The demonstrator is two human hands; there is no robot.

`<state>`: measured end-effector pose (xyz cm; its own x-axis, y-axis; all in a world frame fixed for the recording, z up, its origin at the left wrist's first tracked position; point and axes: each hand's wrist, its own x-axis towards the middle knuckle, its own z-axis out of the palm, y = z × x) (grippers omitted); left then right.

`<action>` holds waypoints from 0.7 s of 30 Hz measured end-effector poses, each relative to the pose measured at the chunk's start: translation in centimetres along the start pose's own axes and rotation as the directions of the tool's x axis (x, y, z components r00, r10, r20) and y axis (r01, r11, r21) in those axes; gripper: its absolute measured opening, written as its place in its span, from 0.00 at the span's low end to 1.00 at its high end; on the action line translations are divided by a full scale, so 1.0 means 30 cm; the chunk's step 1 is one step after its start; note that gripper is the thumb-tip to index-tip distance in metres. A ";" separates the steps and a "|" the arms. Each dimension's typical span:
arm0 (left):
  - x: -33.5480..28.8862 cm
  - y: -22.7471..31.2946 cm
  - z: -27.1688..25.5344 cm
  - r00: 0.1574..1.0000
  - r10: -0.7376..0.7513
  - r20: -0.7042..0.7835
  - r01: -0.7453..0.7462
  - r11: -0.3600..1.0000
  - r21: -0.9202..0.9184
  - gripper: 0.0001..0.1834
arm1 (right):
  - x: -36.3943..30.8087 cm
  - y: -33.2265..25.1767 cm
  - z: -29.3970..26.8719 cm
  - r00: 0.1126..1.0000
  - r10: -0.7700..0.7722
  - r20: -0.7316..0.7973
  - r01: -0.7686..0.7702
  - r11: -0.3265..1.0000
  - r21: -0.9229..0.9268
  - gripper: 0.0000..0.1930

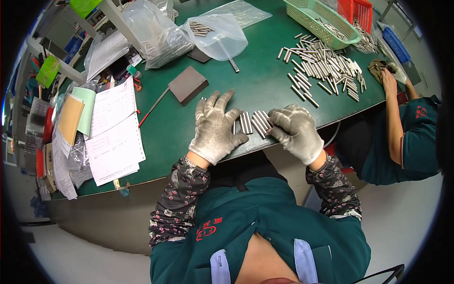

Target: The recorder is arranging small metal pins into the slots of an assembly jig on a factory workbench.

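Two gloved hands at table edge (156, 175), left hand (215, 128) fingers spread flat, right hand (297, 132) fingers curled on metal rods (253, 122)

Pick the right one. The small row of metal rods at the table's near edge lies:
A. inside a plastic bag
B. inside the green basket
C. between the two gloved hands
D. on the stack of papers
C: the metal rods lie on the green table between the left hand and the right hand.

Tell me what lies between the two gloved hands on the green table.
In the head view, a short row of small metal rods lies side by side on the green table, between the flat left hand and the curled right hand.
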<state>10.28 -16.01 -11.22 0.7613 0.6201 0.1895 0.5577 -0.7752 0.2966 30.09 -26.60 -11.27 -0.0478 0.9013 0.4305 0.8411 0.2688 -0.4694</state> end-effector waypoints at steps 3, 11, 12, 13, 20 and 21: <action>0.004 0.009 0.005 1.000 -0.001 0.010 0.001 1.000 0.004 0.34 | -0.002 0.013 -0.024 0.998 0.061 0.023 -0.064 0.990 0.129 0.15; 0.003 0.018 0.001 1.000 -0.016 0.012 0.016 1.000 -0.014 0.33 | 0.006 -0.015 -0.013 0.988 0.052 0.147 -0.053 0.999 -0.002 0.22; 0.001 0.020 0.001 1.000 -0.007 0.002 0.007 1.000 -0.018 0.32 | 0.003 -0.015 -0.012 0.992 0.046 0.120 -0.045 0.999 -0.016 0.21; -0.001 0.022 0.002 1.000 0.002 -0.008 -0.002 1.000 -0.023 0.32 | 0.004 -0.020 -0.008 0.992 0.048 0.120 -0.046 0.999 -0.015 0.21; -0.016 0.022 -0.004 1.000 -0.010 -0.004 0.010 1.000 -0.010 0.34 | 0.026 -0.065 0.013 0.980 0.151 0.132 -0.135 0.983 -0.126 0.24; -0.022 0.019 -0.006 1.000 -0.012 -0.026 0.011 1.000 -0.012 0.37 | 0.027 -0.054 0.008 0.986 0.120 0.112 -0.113 0.991 -0.068 0.27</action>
<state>10.02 -16.85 -11.02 0.7457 0.6320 0.2107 0.5621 -0.7667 0.3103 28.57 -26.21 -10.34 -0.0063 0.9595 0.2818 0.8759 0.1412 -0.4613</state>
